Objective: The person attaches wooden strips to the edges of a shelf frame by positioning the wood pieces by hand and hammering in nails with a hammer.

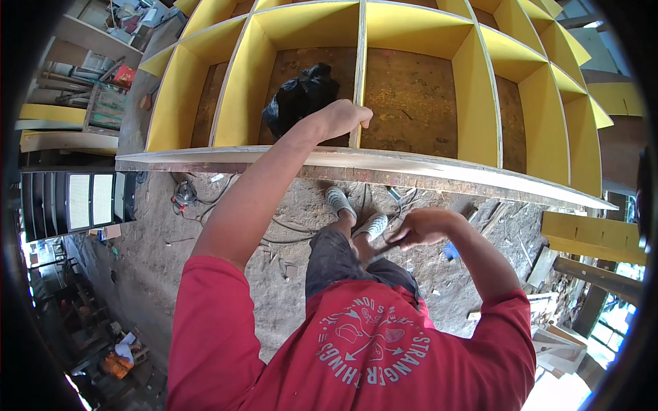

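My left hand (348, 118) is closed at the edge of an upright yellow divider (360, 51) in a large gridded wooden cabinet frame (432, 34). Its fingers curl down against that edge, and what they pinch, if anything, is hidden. A crumpled black plastic bag (301, 96) lies in the compartment just left of the divider, partly behind my wrist. Lower and to the right, my right hand (423, 227) is wrapped round a slim dark hand tool (381, 253). The tool points down and left in front of my shorts, its far end blurred.
A pale front panel (425, 168) runs along the frame's near side. Cables (288, 240) and a power tool (184, 194) lie on the dusty floor among scraps. At right are yellow boards (593, 236); at left stands a dark slatted unit (75, 202).
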Demonstrator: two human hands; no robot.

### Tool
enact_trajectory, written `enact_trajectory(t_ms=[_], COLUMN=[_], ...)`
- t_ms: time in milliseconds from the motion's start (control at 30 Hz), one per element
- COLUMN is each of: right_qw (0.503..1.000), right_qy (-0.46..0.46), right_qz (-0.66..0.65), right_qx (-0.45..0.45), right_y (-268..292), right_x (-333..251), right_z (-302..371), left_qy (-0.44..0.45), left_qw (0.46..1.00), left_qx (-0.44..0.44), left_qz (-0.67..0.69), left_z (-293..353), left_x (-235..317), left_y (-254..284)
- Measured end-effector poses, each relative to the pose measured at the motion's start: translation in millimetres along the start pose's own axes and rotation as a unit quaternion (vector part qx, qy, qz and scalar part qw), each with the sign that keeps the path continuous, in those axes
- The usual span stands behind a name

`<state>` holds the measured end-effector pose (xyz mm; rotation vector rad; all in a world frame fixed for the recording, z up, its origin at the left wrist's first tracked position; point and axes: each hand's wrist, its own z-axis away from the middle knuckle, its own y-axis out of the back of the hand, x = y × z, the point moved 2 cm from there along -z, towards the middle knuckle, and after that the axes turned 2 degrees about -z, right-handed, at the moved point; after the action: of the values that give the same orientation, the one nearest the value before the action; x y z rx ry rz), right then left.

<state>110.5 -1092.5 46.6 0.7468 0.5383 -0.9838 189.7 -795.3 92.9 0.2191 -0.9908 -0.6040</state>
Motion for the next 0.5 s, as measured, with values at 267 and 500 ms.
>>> enact_trajectory(t_ms=[267, 500], right_qw=[0.994, 0.965], right_qy=[-0.011, -0.159], right_qz=[-0.027, 0.031], right_qx=[0.108, 0.207], right_y=[7, 15], right_x=[2, 9], right_z=[-4, -9], left_qy=[0.005, 0.003], left_qw=[1.0, 1.0], left_qx=[-0.01, -0.007], left_qz=[0.0, -0.003], left_z=[-1, 0], left_x=[-1, -1], left_y=[1, -1])
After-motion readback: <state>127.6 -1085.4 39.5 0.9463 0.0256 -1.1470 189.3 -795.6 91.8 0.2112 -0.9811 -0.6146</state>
